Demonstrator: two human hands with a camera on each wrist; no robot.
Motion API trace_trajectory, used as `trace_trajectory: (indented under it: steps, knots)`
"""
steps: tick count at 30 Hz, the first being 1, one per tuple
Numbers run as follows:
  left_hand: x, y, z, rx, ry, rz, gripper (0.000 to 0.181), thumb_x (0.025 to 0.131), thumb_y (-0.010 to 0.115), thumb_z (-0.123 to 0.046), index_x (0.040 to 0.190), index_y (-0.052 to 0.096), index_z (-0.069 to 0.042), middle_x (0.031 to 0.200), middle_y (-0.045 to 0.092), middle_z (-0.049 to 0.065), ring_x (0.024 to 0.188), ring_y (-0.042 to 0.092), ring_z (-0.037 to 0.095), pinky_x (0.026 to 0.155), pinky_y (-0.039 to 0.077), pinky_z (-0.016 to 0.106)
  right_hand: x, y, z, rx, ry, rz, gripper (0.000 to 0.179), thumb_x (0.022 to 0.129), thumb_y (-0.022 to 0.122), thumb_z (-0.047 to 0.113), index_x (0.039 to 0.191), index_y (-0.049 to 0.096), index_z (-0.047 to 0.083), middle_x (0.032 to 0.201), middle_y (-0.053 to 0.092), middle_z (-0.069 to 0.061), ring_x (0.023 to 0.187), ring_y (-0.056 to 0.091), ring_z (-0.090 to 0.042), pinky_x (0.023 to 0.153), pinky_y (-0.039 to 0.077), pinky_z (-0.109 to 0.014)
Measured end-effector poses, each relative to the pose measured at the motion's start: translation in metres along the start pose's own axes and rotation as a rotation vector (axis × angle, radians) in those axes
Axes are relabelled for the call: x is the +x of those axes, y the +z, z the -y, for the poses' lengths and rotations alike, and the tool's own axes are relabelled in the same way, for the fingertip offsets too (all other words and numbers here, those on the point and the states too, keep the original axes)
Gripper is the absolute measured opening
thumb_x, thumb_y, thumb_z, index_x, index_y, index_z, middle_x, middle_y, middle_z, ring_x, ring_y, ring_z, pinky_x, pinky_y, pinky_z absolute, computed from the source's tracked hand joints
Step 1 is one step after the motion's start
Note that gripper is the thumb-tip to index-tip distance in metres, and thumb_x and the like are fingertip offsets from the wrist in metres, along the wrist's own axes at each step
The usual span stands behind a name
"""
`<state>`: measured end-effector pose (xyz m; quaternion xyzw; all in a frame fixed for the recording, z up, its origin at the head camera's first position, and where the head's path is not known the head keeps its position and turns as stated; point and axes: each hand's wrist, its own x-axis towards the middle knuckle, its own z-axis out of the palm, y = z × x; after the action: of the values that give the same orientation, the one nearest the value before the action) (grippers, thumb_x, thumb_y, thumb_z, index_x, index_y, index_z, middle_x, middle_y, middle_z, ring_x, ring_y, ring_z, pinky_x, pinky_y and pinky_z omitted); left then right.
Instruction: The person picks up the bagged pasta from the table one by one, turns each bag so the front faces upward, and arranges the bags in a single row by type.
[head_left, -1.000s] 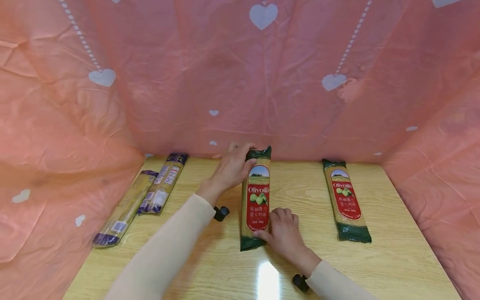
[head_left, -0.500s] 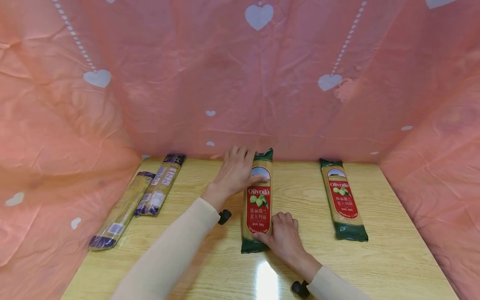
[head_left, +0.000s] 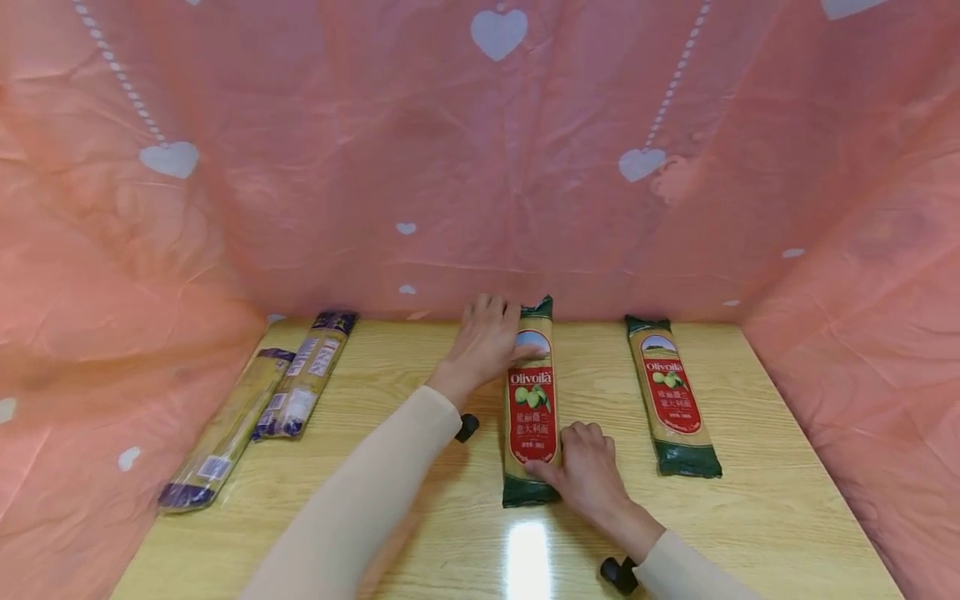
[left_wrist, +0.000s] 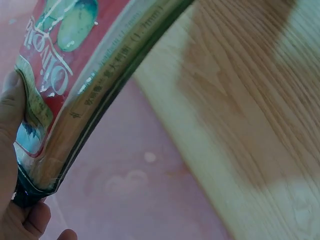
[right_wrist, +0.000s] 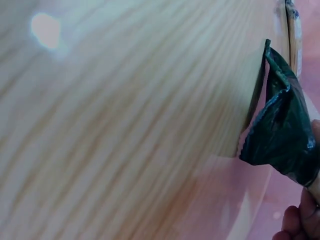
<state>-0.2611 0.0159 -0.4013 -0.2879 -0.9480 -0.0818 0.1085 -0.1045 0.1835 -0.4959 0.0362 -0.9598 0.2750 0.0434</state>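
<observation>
Since the held packet [head_left: 534, 417] is long and narrow, both hands share it in the head view, one at each end, probably to keep it level and straight. It is label side up over the middle of the table [head_left: 420, 533], its length running toward the pink cloth [head_left: 360, 167] behind. The left hand [head_left: 487, 337] pinches the far end from the left, thumb across the printed face; the right hand [head_left: 592, 471] grips the near end from the right, its thumb just above the green end. Gripping from opposite sides leaves most of the label uncovered. A second Olivoilà packet [head_left: 672, 392] lies well apart on the right, while a longer purple-ended packet [head_left: 232, 425] and a shorter purple-ended packet [head_left: 306, 379] slant close together on the left, leaving working room between. In the left wrist view, the thumb [left_wrist: 10, 107] presses the front and the fingers curl beneath the green end, a clamp that likely stops the slick wrapper slipping. In the right wrist view, the crimped green end [right_wrist: 285, 120] juts past curled fingers [right_wrist: 295, 222]; whether its underside touches the wood, I cannot tell.
</observation>
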Motion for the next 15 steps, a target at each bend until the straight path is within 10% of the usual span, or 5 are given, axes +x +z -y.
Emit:
trace_trajectory:
  steps: [15]
  knots:
    - [0.033,0.027,-0.023,0.063,0.015,0.092,0.083,0.095,0.053,-0.075,0.143,0.055,-0.007,0.119,0.056,0.007,0.111,0.041,0.026,0.101,0.037,0.043,0.004,-0.02,-0.024,-0.027,0.091,0.042,0.047,0.083,0.09,0.046,0.094,0.069,0.005,0.084,0.055,-0.002,0.088,0.046,-0.024,0.078,0.033,-0.041]
